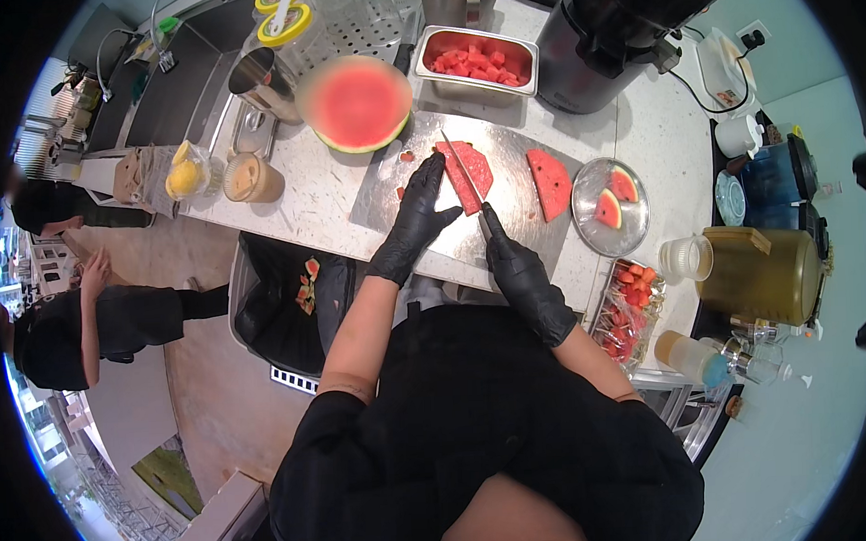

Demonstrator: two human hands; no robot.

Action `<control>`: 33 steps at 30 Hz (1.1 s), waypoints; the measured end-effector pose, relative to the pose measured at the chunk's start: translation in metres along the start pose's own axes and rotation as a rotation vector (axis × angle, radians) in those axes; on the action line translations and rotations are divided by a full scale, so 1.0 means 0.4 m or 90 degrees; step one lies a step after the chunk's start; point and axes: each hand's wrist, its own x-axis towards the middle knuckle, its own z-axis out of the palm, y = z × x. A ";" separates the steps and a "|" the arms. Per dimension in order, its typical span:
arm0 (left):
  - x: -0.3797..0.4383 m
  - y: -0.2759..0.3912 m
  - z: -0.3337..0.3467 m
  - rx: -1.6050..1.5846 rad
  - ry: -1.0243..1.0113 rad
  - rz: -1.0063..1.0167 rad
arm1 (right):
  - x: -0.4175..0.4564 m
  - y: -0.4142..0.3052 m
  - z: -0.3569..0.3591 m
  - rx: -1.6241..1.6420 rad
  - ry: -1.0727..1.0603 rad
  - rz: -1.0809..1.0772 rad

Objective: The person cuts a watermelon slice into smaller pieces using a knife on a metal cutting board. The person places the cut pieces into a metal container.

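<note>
My right hand [522, 271], in a black glove, grips the handle of a kitchen knife [462, 163]. The blade lies across a rindless watermelon slab [478, 167] on a metal cutting board [408, 185]. My left hand [418, 210], also gloved in black, rests with its fingertips at the slab's left edge. Another flat watermelon piece [549, 184] lies on the board's right side. Beyond the board's upper left stands a halved watermelon [359, 105], cut face up. Diced watermelon [477, 63] partly fills a steel pan [479, 90] behind the board.
A round steel plate [595, 238] with two watermelon wedges stands right of the board. Nearer is a tray of cut fruit [624, 314]. A black juicer [583, 58] stands behind. Below the counter's left edge is a lined bin [262, 305]. Two people [131, 320] are at far left.
</note>
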 end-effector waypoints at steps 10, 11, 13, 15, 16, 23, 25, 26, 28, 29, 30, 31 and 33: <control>-0.001 0.005 0.000 -0.011 -0.007 -0.023 | 0.004 -0.008 0.008 -0.037 -0.007 -0.012; -0.002 0.005 0.001 -0.014 -0.003 -0.020 | 0.005 -0.007 0.011 -0.045 -0.005 -0.017; -0.001 0.003 0.004 -0.020 0.005 -0.010 | 0.007 -0.011 0.011 -0.054 -0.001 -0.011; 0.001 0.001 0.004 -0.015 0.004 -0.012 | 0.008 -0.013 0.012 -0.063 0.010 -0.017; 0.000 0.002 0.003 -0.013 0.003 -0.013 | 0.009 -0.013 0.014 -0.067 0.019 -0.026; -0.004 0.005 0.007 -0.017 0.005 -0.030 | 0.029 -0.034 -0.003 -0.123 -0.088 0.117; -0.006 0.000 0.010 -0.017 0.012 -0.023 | 0.027 -0.011 0.005 -0.082 -0.069 0.100; -0.005 -0.002 0.011 -0.014 0.019 -0.013 | 0.027 0.002 0.009 -0.061 -0.059 0.091; -0.008 -0.005 0.014 -0.010 0.025 0.005 | 0.029 0.018 0.014 -0.043 -0.047 0.084; -0.009 -0.006 0.015 -0.009 0.023 0.000 | 0.029 0.022 0.015 -0.034 -0.040 0.081; -0.005 -0.005 0.013 -0.008 0.022 -0.003 | 0.030 0.023 0.015 -0.029 -0.040 0.082; -0.003 -0.002 0.011 -0.006 0.021 -0.006 | 0.030 0.022 0.014 -0.023 -0.040 0.084; -0.001 0.001 0.011 -0.019 0.018 -0.003 | 0.027 0.019 0.012 -0.008 -0.038 0.082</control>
